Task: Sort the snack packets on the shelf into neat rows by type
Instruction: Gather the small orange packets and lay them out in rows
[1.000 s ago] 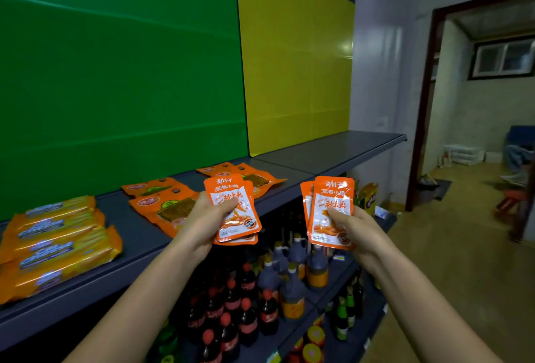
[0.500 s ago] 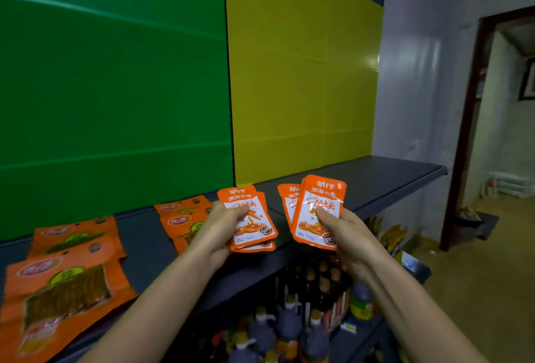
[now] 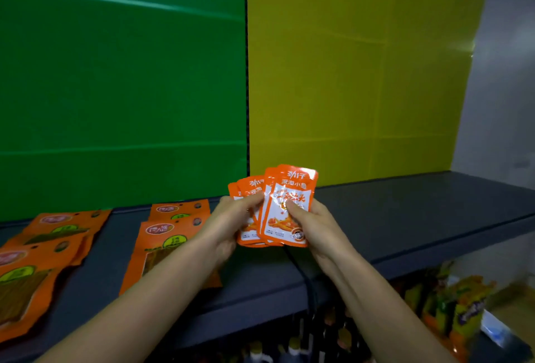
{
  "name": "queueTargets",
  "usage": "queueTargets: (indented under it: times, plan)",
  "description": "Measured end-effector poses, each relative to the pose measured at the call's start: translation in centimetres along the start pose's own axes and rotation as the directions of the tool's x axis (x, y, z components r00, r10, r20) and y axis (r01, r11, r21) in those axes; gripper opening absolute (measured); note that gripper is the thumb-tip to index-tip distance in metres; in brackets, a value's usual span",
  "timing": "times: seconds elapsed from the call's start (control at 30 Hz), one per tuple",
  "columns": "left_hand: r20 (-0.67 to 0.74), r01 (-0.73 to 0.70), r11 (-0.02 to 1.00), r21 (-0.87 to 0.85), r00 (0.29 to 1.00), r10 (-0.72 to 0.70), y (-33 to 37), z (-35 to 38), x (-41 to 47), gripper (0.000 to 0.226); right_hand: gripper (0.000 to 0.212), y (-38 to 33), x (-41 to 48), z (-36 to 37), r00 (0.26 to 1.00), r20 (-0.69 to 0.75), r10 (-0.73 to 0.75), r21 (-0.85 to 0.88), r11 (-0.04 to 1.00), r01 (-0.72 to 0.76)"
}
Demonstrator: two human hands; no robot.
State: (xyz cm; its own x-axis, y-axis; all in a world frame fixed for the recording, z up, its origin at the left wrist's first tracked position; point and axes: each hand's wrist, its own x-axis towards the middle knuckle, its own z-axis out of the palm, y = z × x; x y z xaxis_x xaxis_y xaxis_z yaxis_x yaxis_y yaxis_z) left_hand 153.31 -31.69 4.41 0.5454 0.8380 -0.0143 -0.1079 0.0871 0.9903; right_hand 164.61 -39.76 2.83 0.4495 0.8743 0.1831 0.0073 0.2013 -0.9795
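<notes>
Both hands hold a fanned bunch of small orange and white snack packets (image 3: 285, 206) upright above the grey shelf (image 3: 405, 218). My left hand (image 3: 228, 223) grips the left side of the bunch, thumb across the fronts. My right hand (image 3: 312, 226) pinches the front packets from the right. Larger orange packets with green labels lie flat on the shelf: two overlapping ones (image 3: 168, 241) just left of my left hand, and several more (image 3: 43, 252) at the far left.
Behind the shelf stand a green panel (image 3: 121, 87) and a yellow panel (image 3: 362, 73). The shelf's right half is bare grey surface. Below the shelf edge are bottles (image 3: 289, 345) and colourful snack bags (image 3: 457, 310) on lower shelves.
The two separate handfuls of small packets have come together into one bunch held by both hands. The view has swung closer to the shelf, over its middle.
</notes>
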Motion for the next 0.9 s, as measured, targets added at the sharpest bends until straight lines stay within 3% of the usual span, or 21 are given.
queueTargets:
  times: [0.17, 0.27, 0.47, 0.6, 0.77, 0.9]
  plan:
    - [-0.138, -0.003, 0.999, -0.049, 0.99, -0.003, -0.5, 2.2, 2.2, 0.016, 0.011, 0.0, 4.1, -3.2, 0.981, 0.191, 0.04, -0.071, 0.997, -0.027]
    - [-0.223, -0.029, 0.998, -0.049, 0.975, 0.017, -0.7, 3.0, 3.0, 0.005, 0.014, 0.4, 6.0, -4.6, 0.957, 0.282, 0.068, -0.107, 0.994, -0.04]
    - [-0.493, -0.092, 0.995, -0.025, 0.867, 0.068, 0.8, 0.8, 3.1, 0.006, 0.013, 2.2, 11.1, -7.0, 0.988, 0.149, 0.031, -0.206, 0.979, 0.0]
    - [-0.554, -0.049, 0.996, -0.071, 0.832, 0.001, 1.1, -1.2, 2.2, 0.01, 0.026, 4.9, 14.3, -7.3, 0.968, 0.185, 0.171, -0.488, 0.871, -0.06]
    - [-0.572, -0.017, 0.999, -0.042, 0.82, -0.01, 1.2, -2.4, 1.8, 0.009, 0.04, 6.1, 16.4, -4.9, 0.962, 0.216, 0.17, -0.747, 0.663, 0.051]
    - [-0.561, -0.018, 1.0, 0.008, 0.827, 0.02, 1.1, -2.6, 1.8, 0.009, 0.041, 6.8, 17.2, -2.7, 0.974, 0.202, 0.102, -0.833, 0.541, 0.116]
